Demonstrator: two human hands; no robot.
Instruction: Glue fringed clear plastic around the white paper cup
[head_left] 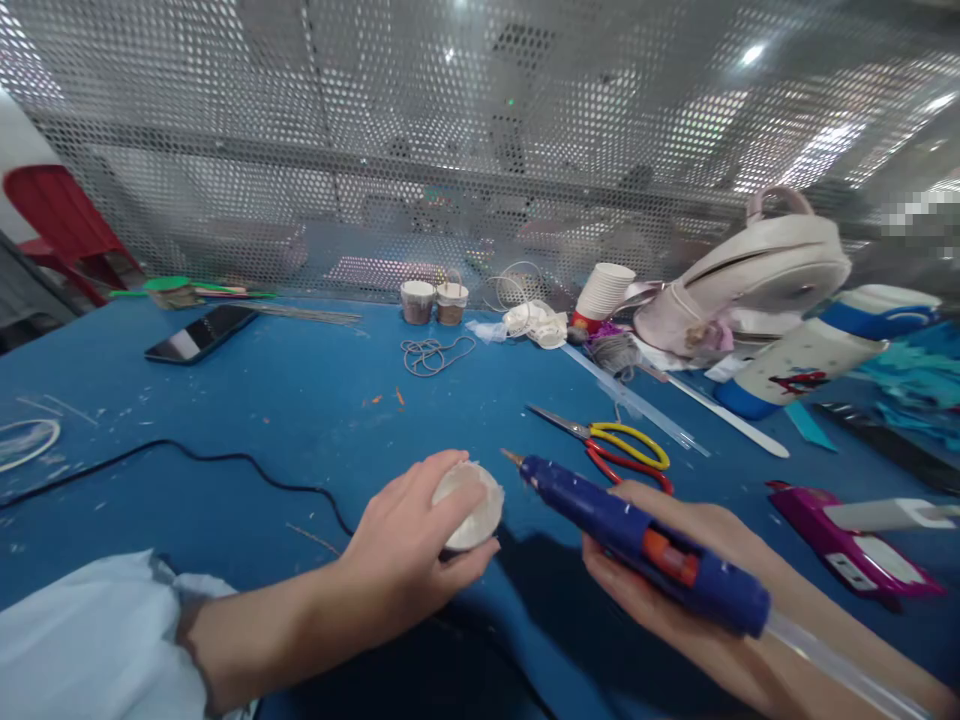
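My left hand (420, 530) is closed around a small white paper cup (474, 512), with the fingers over its top and the thumb at its near side. In my right hand (675, 580) lies a dark blue hot glue gun (622, 525), gripped from beneath. A clear glue stick (832, 660) sticks out of the gun's back end. The gun's nozzle points left toward the cup and stays a little apart from it. Just beyond the gun lie pliers-like scissors (607, 440) with one yellow and one red handle.
A black cable (247, 460) crosses the left side. Two small cups (418, 300), grey cord (431, 355) and stacked paper cups (606, 290) stand or lie farther back. A phone (202, 333) is at back left. On the right are a pale bag (742, 270), a mug (806, 370) and a magenta power strip (855, 545).
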